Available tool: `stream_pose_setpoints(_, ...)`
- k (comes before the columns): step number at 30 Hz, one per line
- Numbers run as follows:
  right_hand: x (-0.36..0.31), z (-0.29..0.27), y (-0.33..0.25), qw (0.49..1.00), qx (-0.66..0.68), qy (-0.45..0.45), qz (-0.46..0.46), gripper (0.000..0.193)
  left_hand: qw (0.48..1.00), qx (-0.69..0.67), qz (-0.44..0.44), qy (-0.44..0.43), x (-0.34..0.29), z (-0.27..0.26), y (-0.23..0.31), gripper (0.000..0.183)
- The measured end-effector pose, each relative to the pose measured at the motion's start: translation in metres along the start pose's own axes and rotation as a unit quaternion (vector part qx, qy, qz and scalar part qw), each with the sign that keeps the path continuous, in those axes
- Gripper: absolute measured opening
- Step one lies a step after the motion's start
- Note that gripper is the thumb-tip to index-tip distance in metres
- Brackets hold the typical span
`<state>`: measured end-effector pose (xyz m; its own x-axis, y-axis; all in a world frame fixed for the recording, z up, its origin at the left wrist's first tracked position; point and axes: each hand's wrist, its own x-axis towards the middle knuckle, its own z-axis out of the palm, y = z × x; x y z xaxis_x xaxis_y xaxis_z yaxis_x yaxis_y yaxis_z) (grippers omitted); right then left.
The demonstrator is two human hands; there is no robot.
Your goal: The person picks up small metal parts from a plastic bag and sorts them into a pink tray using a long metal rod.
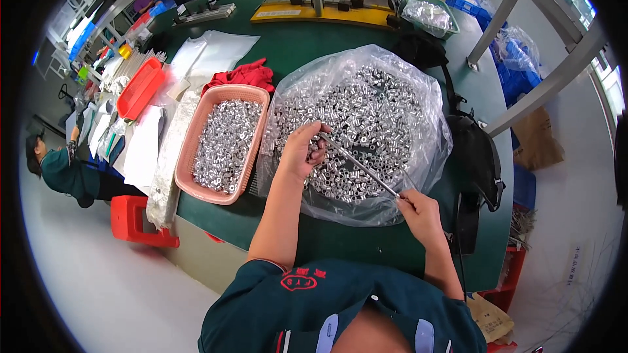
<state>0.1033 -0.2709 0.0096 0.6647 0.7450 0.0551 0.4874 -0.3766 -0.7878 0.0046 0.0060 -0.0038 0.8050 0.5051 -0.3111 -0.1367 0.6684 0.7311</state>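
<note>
A thin metal rod (361, 165) slants across the front of a clear plastic bag heaped with small silvery metal sleeves (366, 104). My left hand (305, 150) is closed, thumb and index finger at the rod's upper left end, the other fingers curled. Whether a sleeve is also pinched there is too small to tell. At the lower right end, my right hand (420, 214) grips the rod between thumb and fingers, beside the rim of the plastic bag (428, 157). Left of the bag stands a pink plastic basket (185, 176) filled with similar sleeves (229, 144).
A red cloth (242, 76) lies behind the basket. On the right of the green table (340, 242) rests a black bag (474, 157). A yellow-based fixture (281, 13) and a green tray (428, 16) stand at the back. Another person (65, 170) is at the far left.
</note>
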Motion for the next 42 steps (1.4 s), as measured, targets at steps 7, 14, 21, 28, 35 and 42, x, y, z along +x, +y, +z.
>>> stream_pose_setpoints(7, -0.004, 0.004, -0.023, 0.987, -0.111, 0.103, -0.051, 0.015, 0.997, 0.065, 0.027, 0.023, -0.005, 0.009, -0.001, 0.021)
stream_pose_setpoints(14, -0.006, 0.008, -0.019, 0.975, -0.158, 0.131, -0.087, 0.012, 0.998, 0.056, 0.022, 0.009, -0.003, 0.009, -0.001, 0.027)
stream_pose_setpoints(21, -0.002, 0.007, -0.012, 0.980, -0.130, 0.125, -0.088, 0.012, 0.998, -0.037, -0.017, -0.038, -0.001, 0.001, -0.002, 0.031)
stream_pose_setpoints(28, 0.002, 0.003, -0.007, 0.980, -0.123, 0.114, -0.103, 0.012, 0.996, -0.026, -0.057, -0.067, 0.004, -0.009, -0.002, 0.026)
stream_pose_setpoints(35, 0.003, 0.000, 0.004, 0.993, -0.085, 0.059, -0.056, 0.013, 0.989, -0.022, -0.121, -0.082, 0.004, -0.011, 0.000, 0.026)
stream_pose_setpoints(42, 0.000, 0.013, 0.002, 0.998, -0.046, 0.042, 0.016, 0.014, 0.992, -0.087, -0.068, -0.068, 0.004, -0.003, -0.008, 0.032)
